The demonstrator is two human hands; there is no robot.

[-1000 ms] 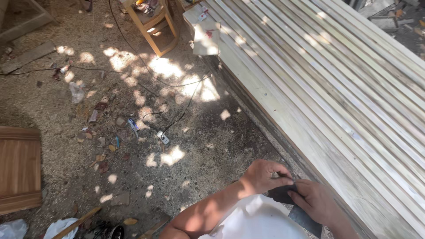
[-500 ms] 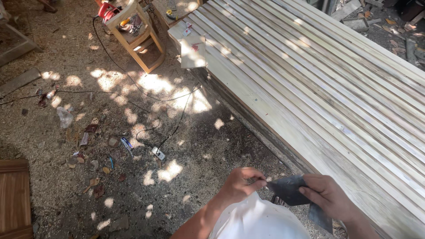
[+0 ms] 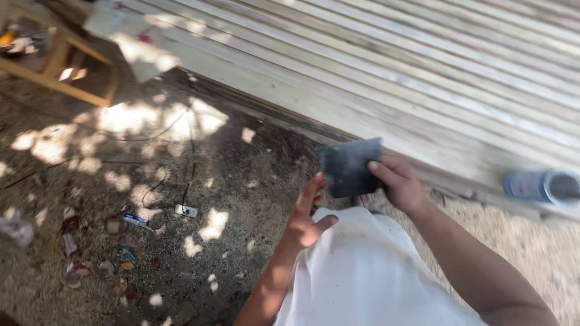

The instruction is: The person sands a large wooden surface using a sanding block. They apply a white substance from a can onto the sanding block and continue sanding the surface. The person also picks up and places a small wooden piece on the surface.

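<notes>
- The right hand (image 3: pixel 400 184) pinches a dark grey sheet (image 3: pixel 350 167), likely sandpaper, by its right edge; the thumb lies across the face, and the fingers behind it are hidden.
- The sheet sits just above frame centre, held up in the air over the dirt at the near edge of the slatted wooden panel (image 3: pixel 386 72), which fills the view from about 11 o'clock round to 3 o'clock.
- The left hand (image 3: pixel 307 212) is at about 7 o'clock of the sheet, fingers spread and loose, holding nothing; its fingertips come close to the sheet's lower left corner, though I cannot tell whether they touch.
- By its look the sheet is thin, light and flexible: it keeps roughly flat from a one-edge pinch, so it has a little stiffness, but it would fold or crease easily.
- A gritty face would give good friction, so slipping seems unlikely; tearing at a crease is the likelier weakness.
- The best hold is probably two opposite edges, or the sheet wrapped flat under the palm.
- A blue-grey cylinder (image 3: pixel 541 186) lies at 3 o'clock by the panel's edge; a small wooden stool (image 3: pixel 57 66) stands at 10 o'clock.
</notes>
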